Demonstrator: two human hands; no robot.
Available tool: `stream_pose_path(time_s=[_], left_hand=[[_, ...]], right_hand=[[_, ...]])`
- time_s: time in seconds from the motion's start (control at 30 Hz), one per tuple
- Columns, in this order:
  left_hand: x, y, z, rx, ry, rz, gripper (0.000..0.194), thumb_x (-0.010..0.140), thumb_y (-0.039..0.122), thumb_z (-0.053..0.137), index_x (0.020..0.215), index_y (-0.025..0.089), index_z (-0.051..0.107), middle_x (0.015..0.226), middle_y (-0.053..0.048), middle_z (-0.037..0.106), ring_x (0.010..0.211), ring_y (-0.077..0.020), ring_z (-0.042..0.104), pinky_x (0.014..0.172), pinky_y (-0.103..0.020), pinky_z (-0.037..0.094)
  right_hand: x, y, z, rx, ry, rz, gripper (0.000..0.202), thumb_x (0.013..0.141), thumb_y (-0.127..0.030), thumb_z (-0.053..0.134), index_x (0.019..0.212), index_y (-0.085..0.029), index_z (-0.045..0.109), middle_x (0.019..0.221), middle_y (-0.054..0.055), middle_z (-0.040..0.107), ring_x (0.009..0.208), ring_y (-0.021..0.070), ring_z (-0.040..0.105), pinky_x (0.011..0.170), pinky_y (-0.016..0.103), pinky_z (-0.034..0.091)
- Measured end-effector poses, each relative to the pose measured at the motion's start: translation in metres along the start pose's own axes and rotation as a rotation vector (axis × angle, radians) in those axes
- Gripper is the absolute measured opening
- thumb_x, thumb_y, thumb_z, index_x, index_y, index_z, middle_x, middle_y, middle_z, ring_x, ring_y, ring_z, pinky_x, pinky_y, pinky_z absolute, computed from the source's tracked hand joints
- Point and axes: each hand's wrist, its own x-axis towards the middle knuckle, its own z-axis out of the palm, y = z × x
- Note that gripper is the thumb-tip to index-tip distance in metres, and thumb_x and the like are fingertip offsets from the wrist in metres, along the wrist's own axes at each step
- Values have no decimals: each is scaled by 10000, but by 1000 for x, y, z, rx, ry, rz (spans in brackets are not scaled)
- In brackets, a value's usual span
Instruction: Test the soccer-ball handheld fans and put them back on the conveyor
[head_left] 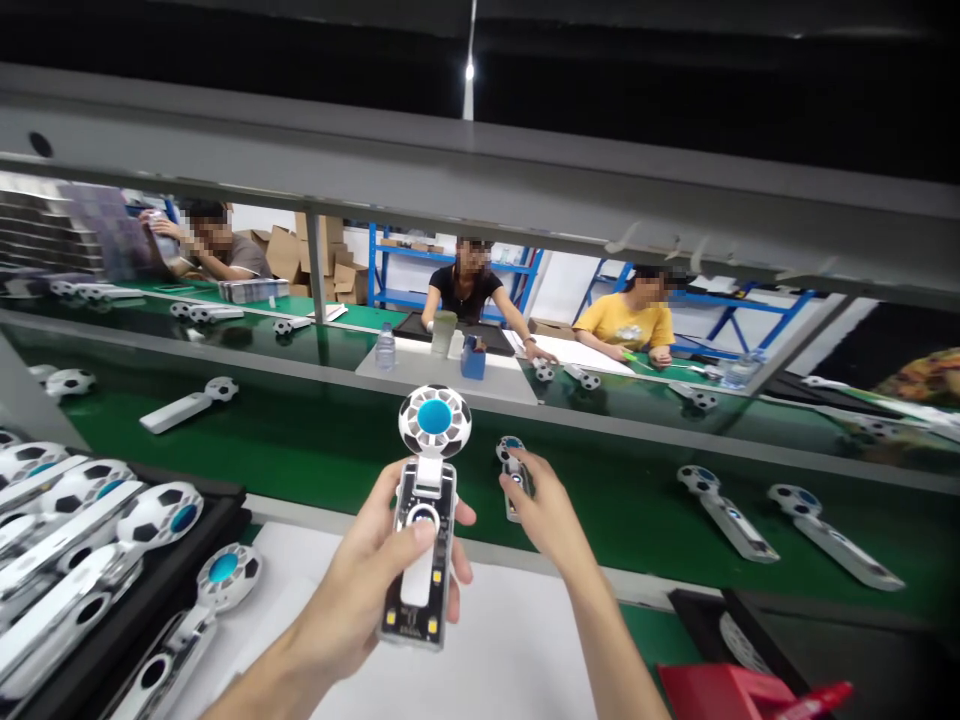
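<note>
gripping a football fan (424, 520), the left hand (375, 580) hovers over bare mat; right hand (546, 510) pinches another fan (513, 480) at the belt's edge.

Both forearms bare, no sleeves, gloves or rings visible

Light is bright and even over the bench, coming from a ceiling lamp (469, 70) that burns as a small white glare against a dark, underexposed ceiling. The green conveyor belt (315, 440) carries a soft sheen and faint reflections. Straight rails bow toward the edges from wide-angle distortion. Corners smear slightly; shadows stay weak and diffuse
</note>
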Motion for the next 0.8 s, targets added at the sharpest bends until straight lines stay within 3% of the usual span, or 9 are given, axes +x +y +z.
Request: stream_pose_path(time_s=[0.1, 0.3, 0.4, 0.47, 0.57, 0.63, 0.7, 0.8], left_hand=[[3, 0, 2, -13, 66, -13, 144, 984, 353, 467, 1008, 211, 478, 914, -47, 650, 555, -136, 613, 520, -277, 490], [2, -7, -2, 59, -4, 83, 146, 989, 355, 461, 1049, 223, 455, 930, -46, 637, 608, -156, 632, 571, -320, 530], [0, -16, -12, 361, 69, 242, 252, 969, 329, 535, 1183, 258, 422, 1092, -78, 630, 887, -215, 665, 798, -388, 537], [1, -20, -21, 668, 76, 419, 348, 957, 232, 550, 1265, 294, 402, 1216, -84, 580, 1049, -226, 605, 897, -395, 498], [5, -21, -29, 1067, -111, 710, 529, 911, 29, 476, 1319, 349, 370, 1293, -54, 545, 1174, -231, 528, 984, -416, 437], [5, -21, -29, 1162, -216, 731, 612, 880, -26, 444, 1331, 374, 337, 1276, -24, 571, 1187, -213, 521, 993, -394, 436], [3, -20, -27, 1164, -227, 675, 669, 881, -10, 446, 1389, 384, 264, 1298, -23, 573, 1170, -197, 538, 960, -353, 472], [-3, -17, -27, 1213, -152, 623, 720, 929, 97, 478, 1489, 373, 121, 1459, -62, 469, 1306, -226, 465, 1051, -400, 439]], right_hand=[[-12, -28, -9, 77, -1, -49, 415, 905, -411, 523, 1284, -256, 585, 1388, 77, 529, 1280, 302, 489, 1086, 480, 372], [-42, -70, -19, 201, -87, -111, 363, 963, -463, 513, 1285, -311, 581, 1393, 44, 530, 1276, 272, 489, 1084, 463, 379], [-56, -88, -25, 402, -269, -207, 390, 977, -444, 531, 1349, -329, 538, 1440, 38, 484, 1326, 252, 448, 1123, 439, 357], [-63, -97, -26, 498, -379, -285, 522, 900, -378, 678, 1389, -351, 498, 1469, 29, 448, 1355, 252, 422, 1137, 409, 357], [-64, -102, -20, 527, -410, -407, 814, 711, -230, 856, 1413, -368, 468, 1476, 30, 428, 1362, 260, 423, 1126, 364, 393], [-62, -100, -11, 535, -412, -479, 832, 678, -215, 870, 1403, -355, 488, 1461, 42, 446, 1284, 262, 515, 1054, 345, 477], [-61, -94, -6, 494, -319, -557, 664, 736, -247, 820, 1342, -338, 563, 1396, 46, 525, 1181, 269, 600, 965, 362, 545], [-65, -84, -18, 297, 106, -681, 309, 877, -224, 653, 1162, -337, 689, 1207, 32, 663, 1131, 297, 627, 1014, 496, 495]])
